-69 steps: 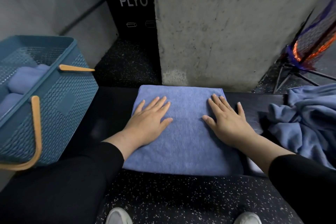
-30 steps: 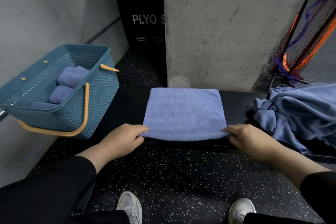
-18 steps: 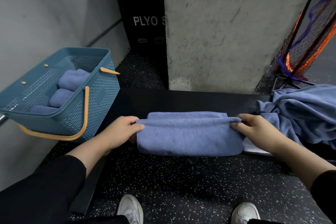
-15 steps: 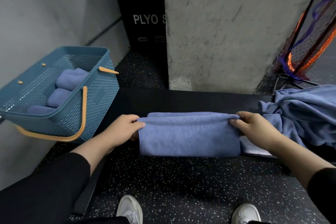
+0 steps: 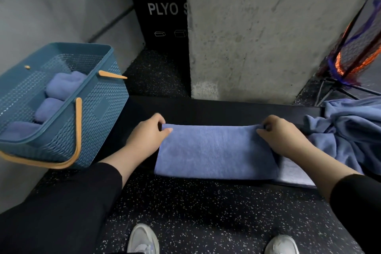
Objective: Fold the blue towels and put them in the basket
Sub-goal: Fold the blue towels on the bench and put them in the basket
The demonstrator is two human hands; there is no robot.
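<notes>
A blue towel (image 5: 214,150) lies folded into a wide strip on the black bench (image 5: 206,109) in front of me. My left hand (image 5: 147,137) pinches its far left corner. My right hand (image 5: 282,137) pinches its far right corner. A teal basket (image 5: 97,113) with tan handles stands at the left end of the bench and holds several folded blue towels (image 5: 61,86). A heap of unfolded blue towels (image 5: 350,130) lies at the right end.
A concrete pillar (image 5: 268,37) rises right behind the bench. A black plyo box (image 5: 162,10) stands behind it on the left. A net on a black stand (image 5: 354,57) is at the far right. A flat pale cloth (image 5: 292,173) lies under my right forearm. My shoes show on the speckled floor.
Both hands took the towel's near edge and carried it over to the far edge, folding the towel in half. They now hold the far corners.
</notes>
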